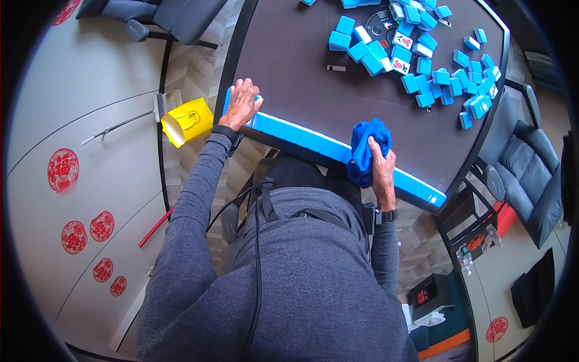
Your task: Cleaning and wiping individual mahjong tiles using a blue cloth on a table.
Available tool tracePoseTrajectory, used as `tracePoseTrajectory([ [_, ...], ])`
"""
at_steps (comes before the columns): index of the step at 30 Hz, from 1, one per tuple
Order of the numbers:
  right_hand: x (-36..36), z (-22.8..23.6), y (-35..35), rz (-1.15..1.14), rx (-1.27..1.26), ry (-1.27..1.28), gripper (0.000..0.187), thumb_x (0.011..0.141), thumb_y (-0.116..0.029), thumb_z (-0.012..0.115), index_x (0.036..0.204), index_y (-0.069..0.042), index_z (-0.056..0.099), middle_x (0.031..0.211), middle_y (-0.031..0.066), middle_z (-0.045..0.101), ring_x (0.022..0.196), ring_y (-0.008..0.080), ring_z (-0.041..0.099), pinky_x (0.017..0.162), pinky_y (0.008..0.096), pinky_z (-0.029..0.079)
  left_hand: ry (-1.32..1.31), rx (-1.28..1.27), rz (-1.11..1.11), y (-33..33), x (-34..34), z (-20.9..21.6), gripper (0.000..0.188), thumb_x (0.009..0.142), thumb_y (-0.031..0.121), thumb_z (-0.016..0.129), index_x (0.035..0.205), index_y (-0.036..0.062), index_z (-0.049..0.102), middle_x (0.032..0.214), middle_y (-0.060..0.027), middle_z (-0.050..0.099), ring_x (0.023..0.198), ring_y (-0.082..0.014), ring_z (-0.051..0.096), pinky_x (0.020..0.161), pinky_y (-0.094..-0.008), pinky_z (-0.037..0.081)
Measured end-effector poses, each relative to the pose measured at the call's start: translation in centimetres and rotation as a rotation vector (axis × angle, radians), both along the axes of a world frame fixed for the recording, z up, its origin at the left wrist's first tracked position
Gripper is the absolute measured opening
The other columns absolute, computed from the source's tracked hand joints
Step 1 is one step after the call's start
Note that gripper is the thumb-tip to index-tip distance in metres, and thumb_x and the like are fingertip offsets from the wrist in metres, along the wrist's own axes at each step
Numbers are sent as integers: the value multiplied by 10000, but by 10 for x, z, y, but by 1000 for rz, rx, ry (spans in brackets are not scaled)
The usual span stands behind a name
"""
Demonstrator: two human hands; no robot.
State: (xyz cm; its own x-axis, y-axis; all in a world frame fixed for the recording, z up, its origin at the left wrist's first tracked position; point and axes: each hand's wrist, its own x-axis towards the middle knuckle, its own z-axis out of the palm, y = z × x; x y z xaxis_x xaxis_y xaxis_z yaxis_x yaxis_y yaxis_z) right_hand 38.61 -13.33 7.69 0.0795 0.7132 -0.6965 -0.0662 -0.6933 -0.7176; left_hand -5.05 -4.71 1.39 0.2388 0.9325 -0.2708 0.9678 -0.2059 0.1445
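Observation:
A long straight row of blue-backed mahjong tiles (pixel 301 137) runs along the near edge of the dark table (pixel 289 66). At the row's left end, my left hand (pixel 241 104) is closed over some tiles with its fingers bent. Its fingertips are partly hidden. My right hand (pixel 383 175) grips a crumpled blue cloth (pixel 363 148) over the right part of the row, and the cloth covers a few tiles there. Beyond, loose mahjong tiles (pixel 374 60) lie scattered around the table's centre panel, most blue side up and a few showing their faces.
More loose tiles (pixel 476 90) spread toward the table's right edge. A yellow bucket (pixel 189 122) stands on the floor at the left, beside a long-handled brush (pixel 158 107). Dark padded chairs (pixel 518 163) flank the table at right and far left.

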Motion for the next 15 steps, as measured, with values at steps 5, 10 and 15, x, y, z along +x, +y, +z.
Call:
tracePoseTrajectory([
  [5,2,4,1,14,-36,-4,443,1039,-466,740,1153,-39,702,949,8,677,833,109,657,784,283,551,-62,-2,12,-9,-6,2,267,941,263,796,1101,52,759,1195,-135,606,1168,-325,556,960,-530,474],
  [10,4,-1,-1,11,-7,-35,462,1033,-474,745,1146,-27,715,955,23,697,836,125,667,790,302,555,-39,27,23,-1,8,5,295,931,245,810,1145,66,714,1195,-137,608,1148,-343,578,929,-517,478],
  [15,9,1,1,14,-3,-42,437,1032,-459,746,1087,-26,724,923,6,664,821,119,607,763,308,513,-362,301,-80,24,74,-13,415,952,227,827,1279,32,662,1143,-189,638,1082,-381,626,926,-519,523],
])
